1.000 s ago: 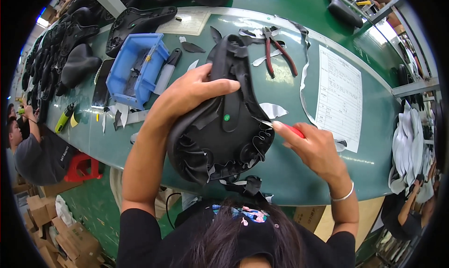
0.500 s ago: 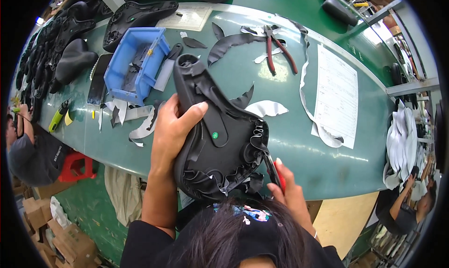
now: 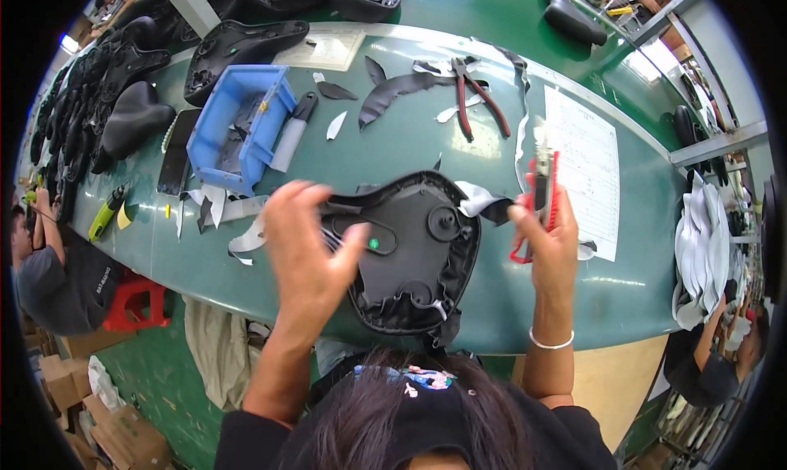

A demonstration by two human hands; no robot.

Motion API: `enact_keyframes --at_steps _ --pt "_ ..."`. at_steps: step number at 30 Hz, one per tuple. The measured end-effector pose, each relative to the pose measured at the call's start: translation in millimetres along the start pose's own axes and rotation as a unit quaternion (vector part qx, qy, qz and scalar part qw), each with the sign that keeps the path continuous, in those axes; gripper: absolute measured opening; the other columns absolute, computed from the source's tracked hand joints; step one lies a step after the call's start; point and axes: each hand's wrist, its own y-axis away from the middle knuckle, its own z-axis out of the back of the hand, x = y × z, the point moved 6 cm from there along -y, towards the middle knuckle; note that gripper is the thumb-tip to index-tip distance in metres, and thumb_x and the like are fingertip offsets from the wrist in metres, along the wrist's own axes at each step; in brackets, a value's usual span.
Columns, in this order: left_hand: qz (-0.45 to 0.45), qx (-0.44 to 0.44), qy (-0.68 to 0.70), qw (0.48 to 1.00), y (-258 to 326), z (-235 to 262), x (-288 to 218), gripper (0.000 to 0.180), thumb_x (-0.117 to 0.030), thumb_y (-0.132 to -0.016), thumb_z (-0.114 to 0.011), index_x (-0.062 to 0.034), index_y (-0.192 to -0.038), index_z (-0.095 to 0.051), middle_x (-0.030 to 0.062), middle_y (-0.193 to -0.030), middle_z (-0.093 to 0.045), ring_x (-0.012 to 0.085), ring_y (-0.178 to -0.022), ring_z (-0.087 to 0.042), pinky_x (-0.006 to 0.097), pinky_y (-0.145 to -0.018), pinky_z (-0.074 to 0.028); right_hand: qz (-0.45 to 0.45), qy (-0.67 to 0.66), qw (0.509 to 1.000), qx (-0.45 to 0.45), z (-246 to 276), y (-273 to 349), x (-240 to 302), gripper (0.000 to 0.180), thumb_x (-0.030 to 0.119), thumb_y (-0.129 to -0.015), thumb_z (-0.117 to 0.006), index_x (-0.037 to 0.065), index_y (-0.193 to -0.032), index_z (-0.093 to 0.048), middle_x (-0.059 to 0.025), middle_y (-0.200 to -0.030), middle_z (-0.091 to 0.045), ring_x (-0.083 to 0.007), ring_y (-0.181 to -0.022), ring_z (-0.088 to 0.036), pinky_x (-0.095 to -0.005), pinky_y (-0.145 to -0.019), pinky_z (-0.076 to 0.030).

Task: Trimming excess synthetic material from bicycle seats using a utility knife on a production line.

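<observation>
A black bicycle saddle (image 3: 402,248) lies upside down on the green table, its cover edge gathered in folds round the rim. Over its narrow nose is my left hand (image 3: 307,244), blurred, with thumb and fingers spread; whether it touches the saddle I cannot tell. My right hand (image 3: 549,244), raised to the right of the saddle, grips a red-handled cutting tool (image 3: 544,191) with its metal end pointing up. A scrap of black and white cover material (image 3: 489,205) stretches between the saddle's right edge and my right thumb; whether it is pinched there is unclear.
Behind the saddle lie dark red-handled pliers (image 3: 479,101) and curved offcuts (image 3: 402,93). A blue bin (image 3: 197,146) with scraps stands at the left, beside a wide-bladed tool (image 3: 293,134). Printed paper (image 3: 602,199) lies at the right. More saddles (image 3: 135,117) are heaped far left.
The saddle has gone from tilted up in my left hand to lying flatter on the table. My left hand has opened. My right hand has moved up and right with the cutting tool.
</observation>
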Motion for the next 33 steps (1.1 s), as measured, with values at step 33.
enact_keyframes --at_steps 33 --pt "-0.216 0.057 0.024 0.974 -69.5 -58.4 -41.6 0.019 -0.013 -0.074 -0.071 -0.0041 -0.085 -0.057 0.0091 -0.076 -0.059 0.0202 -0.052 -0.050 0.033 -0.051 -0.040 0.220 0.552 0.797 0.110 -29.3 6.7 18.0 0.050 0.019 -0.084 -0.063 0.026 -0.132 -0.051 -0.0076 -0.058 -0.051 -0.0270 -0.047 -0.051 -0.0388 -0.044 -0.036"
